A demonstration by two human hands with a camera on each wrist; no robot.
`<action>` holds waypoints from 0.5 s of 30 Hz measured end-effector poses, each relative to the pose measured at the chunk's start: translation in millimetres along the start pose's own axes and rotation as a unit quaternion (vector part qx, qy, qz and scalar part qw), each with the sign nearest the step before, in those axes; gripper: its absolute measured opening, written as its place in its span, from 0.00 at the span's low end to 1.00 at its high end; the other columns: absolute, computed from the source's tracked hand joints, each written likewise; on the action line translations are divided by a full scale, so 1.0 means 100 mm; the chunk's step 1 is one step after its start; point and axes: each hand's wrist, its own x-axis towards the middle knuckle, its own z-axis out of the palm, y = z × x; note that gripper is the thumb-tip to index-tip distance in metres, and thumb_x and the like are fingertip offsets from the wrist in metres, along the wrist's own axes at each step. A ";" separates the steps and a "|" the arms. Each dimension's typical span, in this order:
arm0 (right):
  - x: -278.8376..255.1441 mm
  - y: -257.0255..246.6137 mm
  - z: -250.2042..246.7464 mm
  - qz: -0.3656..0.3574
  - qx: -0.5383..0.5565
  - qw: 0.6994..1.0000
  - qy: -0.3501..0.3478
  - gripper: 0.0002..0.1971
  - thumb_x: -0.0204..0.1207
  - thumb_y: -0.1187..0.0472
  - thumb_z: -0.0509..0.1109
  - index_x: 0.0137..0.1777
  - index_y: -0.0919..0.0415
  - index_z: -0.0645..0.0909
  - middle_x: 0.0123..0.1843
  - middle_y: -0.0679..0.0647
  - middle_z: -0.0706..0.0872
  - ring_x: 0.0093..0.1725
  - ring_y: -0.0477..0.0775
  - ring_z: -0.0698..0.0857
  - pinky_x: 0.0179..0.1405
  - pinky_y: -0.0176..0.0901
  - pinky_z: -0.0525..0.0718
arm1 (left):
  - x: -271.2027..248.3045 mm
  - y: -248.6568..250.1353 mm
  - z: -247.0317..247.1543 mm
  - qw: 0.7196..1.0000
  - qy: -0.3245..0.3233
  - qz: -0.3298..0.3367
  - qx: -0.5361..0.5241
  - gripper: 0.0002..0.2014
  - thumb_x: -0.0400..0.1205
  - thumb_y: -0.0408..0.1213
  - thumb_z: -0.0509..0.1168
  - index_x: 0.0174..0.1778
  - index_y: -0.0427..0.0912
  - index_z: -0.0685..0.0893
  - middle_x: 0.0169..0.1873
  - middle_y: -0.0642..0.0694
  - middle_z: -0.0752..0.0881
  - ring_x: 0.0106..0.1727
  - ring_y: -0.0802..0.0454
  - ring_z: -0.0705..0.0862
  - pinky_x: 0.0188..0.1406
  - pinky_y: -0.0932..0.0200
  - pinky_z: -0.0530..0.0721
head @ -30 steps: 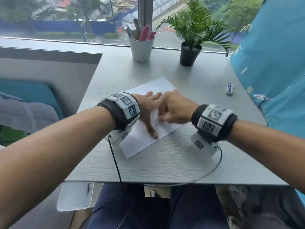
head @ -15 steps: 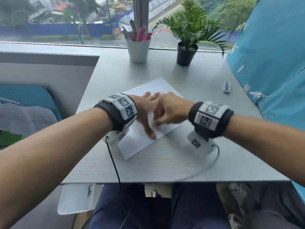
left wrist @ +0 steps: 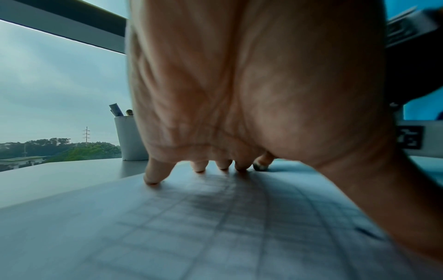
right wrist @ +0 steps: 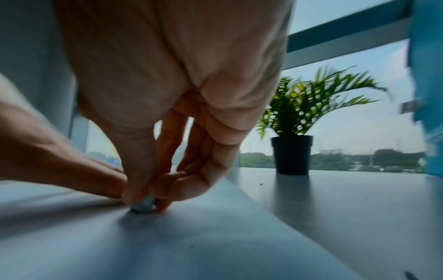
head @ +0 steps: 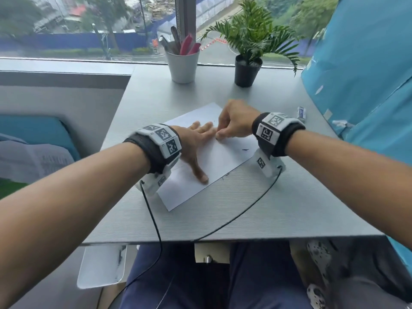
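A white sheet of paper (head: pixel 223 157) lies at an angle on the grey table (head: pixel 245 215). My left hand (head: pixel 197 140) lies flat on the sheet, fingers spread and thumb pointing towards me; the left wrist view shows its fingertips (left wrist: pixel 153 176) pressing the paper (left wrist: pixel 215 227). My right hand (head: pixel 223 133) is just beyond the left fingertips with its fingers curled down. In the right wrist view its thumb and fingers pinch a small pale eraser (right wrist: pixel 143 206) against the paper (right wrist: pixel 191 246). A few short dark marks show on the sheet near my right wrist.
A white cup of pens (head: pixel 182 65) and a potted plant (head: pixel 248 72) stand at the table's far edge by the window. A small white and blue box (head: pixel 301 112) lies at the right, next to a blue partition (head: pixel 356 74). Black cables trail over the front edge.
My right hand has shifted a little towards the far side of the paper, still pinching the eraser. The left hand stays flat on the sheet.
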 end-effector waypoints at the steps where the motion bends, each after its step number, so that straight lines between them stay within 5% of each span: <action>1: -0.02 -0.04 0.03 -0.003 -0.001 1.000 0.004 0.07 0.65 0.59 0.81 0.31 0.52 0.87 0.25 0.40 0.80 0.26 0.38 0.76 0.33 0.35 0.73 | -0.01 0.00 -0.01 1.000 0.001 -0.002 0.000 0.75 0.56 0.72 0.80 0.86 0.59 0.32 0.85 0.61 0.31 0.86 0.52 0.31 0.84 0.30 0.46; 6: -0.44 -0.43 0.32 -0.116 0.020 0.989 -0.087 0.02 0.65 0.63 0.81 0.35 0.60 0.90 0.36 0.47 0.90 0.34 0.40 0.82 0.32 0.30 0.79 | -0.09 0.10 -0.07 0.999 -0.016 0.028 0.015 0.55 0.63 0.66 0.79 0.85 0.64 0.60 0.85 0.52 0.28 0.85 0.48 0.27 0.79 0.42 0.31; 9: -0.26 -0.22 0.08 -0.067 0.018 0.997 -0.034 0.02 0.68 0.63 0.80 0.39 0.59 0.91 0.40 0.52 0.92 0.33 0.44 0.83 0.32 0.29 0.76 | 0.01 -0.01 0.01 1.000 -0.003 0.029 0.002 0.70 0.55 0.73 0.79 0.87 0.64 0.41 0.85 0.58 0.29 0.85 0.51 0.28 0.82 0.29 0.39; 11: -0.14 0.04 -0.06 -0.005 -0.011 1.000 -0.003 0.03 0.70 0.62 0.78 0.43 0.59 0.90 0.41 0.52 0.90 0.38 0.48 0.83 0.37 0.33 0.76 | 0.03 -0.11 0.06 0.999 0.009 0.037 -0.013 0.74 0.56 0.74 0.78 0.86 0.59 0.32 0.85 0.59 0.29 0.85 0.52 0.29 0.83 0.30 0.39; 15: -0.14 0.37 0.05 0.061 0.010 0.996 -0.057 0.03 0.73 0.60 0.75 0.46 0.57 0.87 0.38 0.45 0.86 0.40 0.48 0.84 0.43 0.39 0.81 | -0.06 -0.29 0.20 0.996 0.031 0.082 -0.022 0.60 0.69 0.77 0.63 0.87 0.58 0.34 0.86 0.56 0.31 0.86 0.53 0.30 0.84 0.35 0.34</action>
